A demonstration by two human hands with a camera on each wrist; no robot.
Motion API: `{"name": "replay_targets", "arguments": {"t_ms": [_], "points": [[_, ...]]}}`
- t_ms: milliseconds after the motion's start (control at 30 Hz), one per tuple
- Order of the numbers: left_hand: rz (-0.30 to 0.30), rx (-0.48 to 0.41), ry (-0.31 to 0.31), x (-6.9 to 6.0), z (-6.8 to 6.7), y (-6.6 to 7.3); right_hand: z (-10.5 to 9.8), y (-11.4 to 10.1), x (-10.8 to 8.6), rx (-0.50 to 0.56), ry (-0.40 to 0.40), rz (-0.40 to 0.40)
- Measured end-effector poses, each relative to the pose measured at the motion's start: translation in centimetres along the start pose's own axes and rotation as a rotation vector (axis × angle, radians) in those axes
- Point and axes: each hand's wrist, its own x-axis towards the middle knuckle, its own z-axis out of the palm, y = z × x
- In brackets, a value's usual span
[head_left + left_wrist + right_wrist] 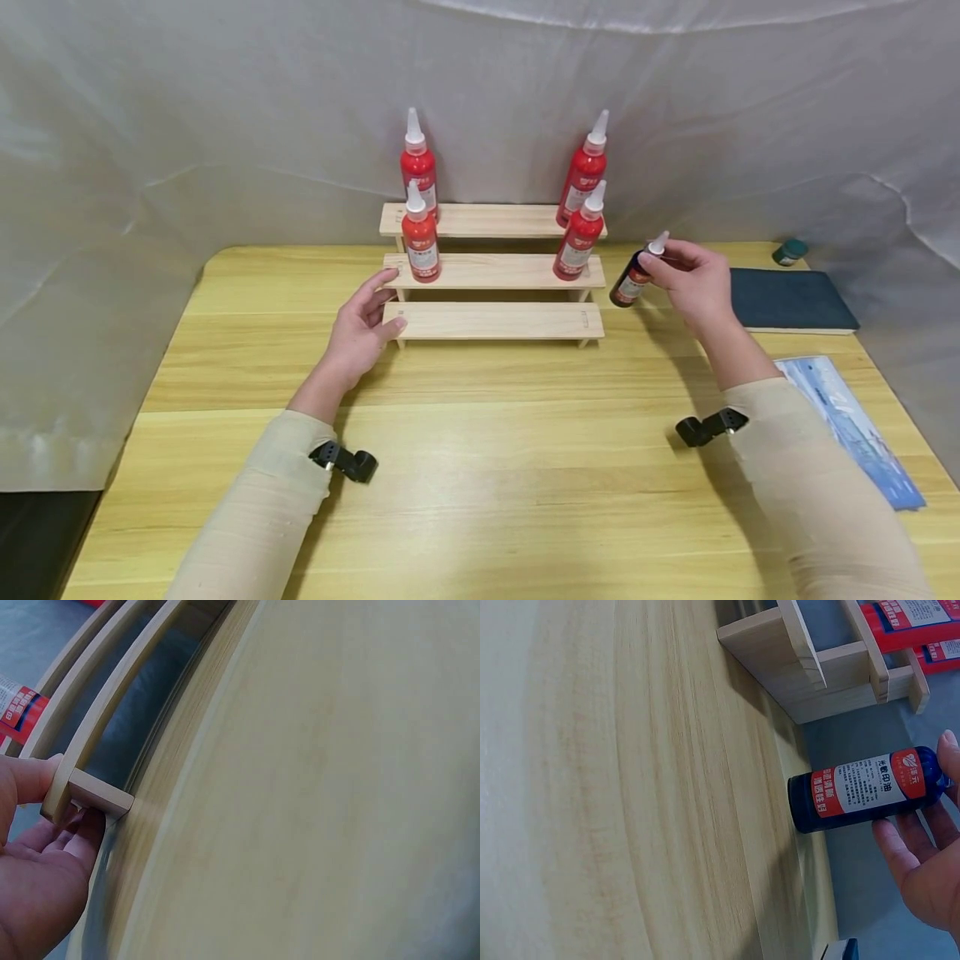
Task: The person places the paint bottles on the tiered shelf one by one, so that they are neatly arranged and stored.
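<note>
My right hand (699, 282) pinches a dark blue ink bottle (631, 282) near its white nozzle cap, tilted and just right of a three-tier wooden rack (491, 320). Its red, white and blue label shows in the right wrist view, where the bottle (859, 789) lies across the picture. At the rack's left end, my left hand (358, 333) grips the side, with the thumb on the lowest tier. Red bottles with white nozzles stand on the rack: a left one (422, 243) and a right one (577, 243) on the middle tier, two more on the top tier.
To the right lie a dark teal notebook (795, 300), a small green jar (790, 252) and a blue-and-white printed sheet (855, 425), partly behind the right sleeve. A grey cloth (300, 108) hangs behind the wooden table (480, 492).
</note>
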Motion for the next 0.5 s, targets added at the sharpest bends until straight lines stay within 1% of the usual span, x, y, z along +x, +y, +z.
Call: {"name": "replay_targets", "arguments": {"t_ms": [67, 300, 500], "points": [[0.0, -0.006, -0.001, 0.0, 0.0, 0.0, -0.1, 0.0, -0.1, -0.006, 0.003, 0.004], [0.001, -0.006, -0.003, 0.0, 0.0, -0.1, -0.6, -0.6, -1.3, 0.047, -0.001, 0.027], [0.0, 0.009, 0.001, -0.1, 0.0, 0.0, -0.8, -1.3, -2.5, 0.125, 0.017, 0.012]]}}
